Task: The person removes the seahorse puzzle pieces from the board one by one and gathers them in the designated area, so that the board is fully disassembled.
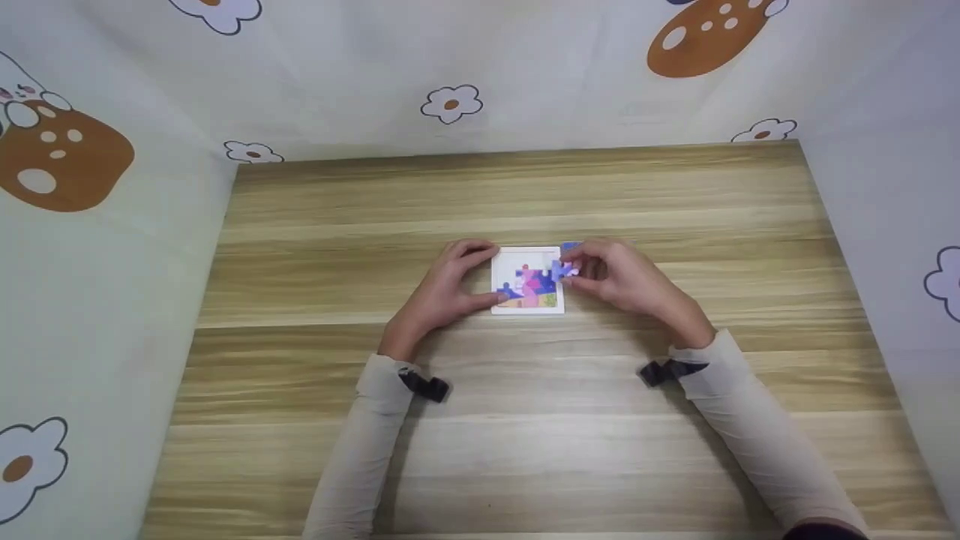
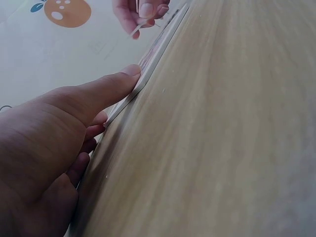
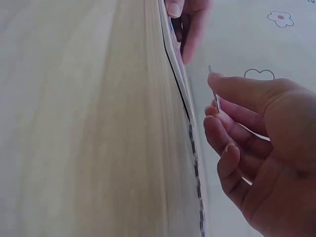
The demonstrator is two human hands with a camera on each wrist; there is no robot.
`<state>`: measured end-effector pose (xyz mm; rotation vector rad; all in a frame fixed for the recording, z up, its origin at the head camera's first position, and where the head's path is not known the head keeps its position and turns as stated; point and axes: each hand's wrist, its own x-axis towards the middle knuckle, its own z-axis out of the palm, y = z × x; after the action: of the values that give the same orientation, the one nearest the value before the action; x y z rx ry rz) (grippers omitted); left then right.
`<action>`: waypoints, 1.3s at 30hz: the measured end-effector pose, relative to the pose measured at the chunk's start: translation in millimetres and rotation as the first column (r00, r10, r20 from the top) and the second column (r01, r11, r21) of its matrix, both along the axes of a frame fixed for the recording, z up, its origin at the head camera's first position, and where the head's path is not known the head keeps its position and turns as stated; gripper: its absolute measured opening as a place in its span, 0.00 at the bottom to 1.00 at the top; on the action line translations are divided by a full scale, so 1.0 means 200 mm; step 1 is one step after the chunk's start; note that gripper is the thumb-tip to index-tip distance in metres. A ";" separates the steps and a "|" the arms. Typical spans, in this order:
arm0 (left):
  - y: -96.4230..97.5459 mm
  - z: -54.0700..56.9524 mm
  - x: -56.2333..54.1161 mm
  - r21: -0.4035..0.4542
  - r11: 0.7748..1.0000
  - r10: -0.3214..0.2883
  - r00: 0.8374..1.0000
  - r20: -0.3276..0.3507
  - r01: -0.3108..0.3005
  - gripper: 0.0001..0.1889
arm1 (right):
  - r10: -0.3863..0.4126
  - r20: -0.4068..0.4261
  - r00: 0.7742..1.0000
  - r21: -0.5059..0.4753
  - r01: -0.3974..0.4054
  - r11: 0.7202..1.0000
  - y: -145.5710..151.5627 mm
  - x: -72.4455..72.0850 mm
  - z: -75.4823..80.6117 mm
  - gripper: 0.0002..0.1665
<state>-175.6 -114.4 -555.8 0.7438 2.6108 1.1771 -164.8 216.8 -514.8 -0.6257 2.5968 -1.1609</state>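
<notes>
The right hand (image 1: 621,276) is pinching a small, thin, blue-and-purple jigsaw piece (image 1: 561,271) between nearly closed fingers. It is probably handling as light and stiff, its edges offering the best hold. Just left of those fingers, a white, square, flat puzzle tray (image 1: 529,311) is lying part-filled on the wood-grained table (image 1: 337,262). Farther left, the left hand (image 1: 445,283) is resting wide-spread fingers against the tray, pinching nothing.
</notes>
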 end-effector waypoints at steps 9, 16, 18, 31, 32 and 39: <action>0.00 0.01 0.00 -0.010 1.000 0.005 1.000 0.008 -0.005 0.43 | -0.003 0.043 0.999 0.019 0.002 1.000 0.04 0.00 -0.01 0.17; 0.00 0.01 0.00 -0.014 1.000 0.012 1.000 0.021 -0.012 0.43 | -0.015 0.059 0.998 0.055 0.012 0.998 0.07 -0.01 -0.01 0.16; 0.00 0.01 0.00 -0.010 1.000 0.011 1.000 0.021 -0.011 0.43 | -0.019 0.062 0.998 0.065 0.015 0.998 0.07 -0.02 -0.01 0.16; -0.01 0.00 -0.01 0.005 1.000 -0.003 1.000 0.010 0.003 0.43 | -0.044 0.022 0.999 0.131 0.041 0.991 0.09 -0.02 -0.01 0.18; -0.01 0.00 -0.01 0.004 1.000 -0.003 1.000 0.010 0.003 0.42 | -0.046 0.020 0.999 0.133 0.043 0.990 0.09 -0.02 -0.01 0.17; -0.01 0.00 0.00 0.001 1.000 0.009 1.000 0.028 -0.009 0.42 | -0.046 -0.004 0.999 0.156 0.046 0.987 0.09 -0.02 -0.01 0.14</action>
<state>-176.0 -117.0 -554.8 0.7112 2.5939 1.1824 -169.8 234.8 -517.2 -0.5354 2.6823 -0.9578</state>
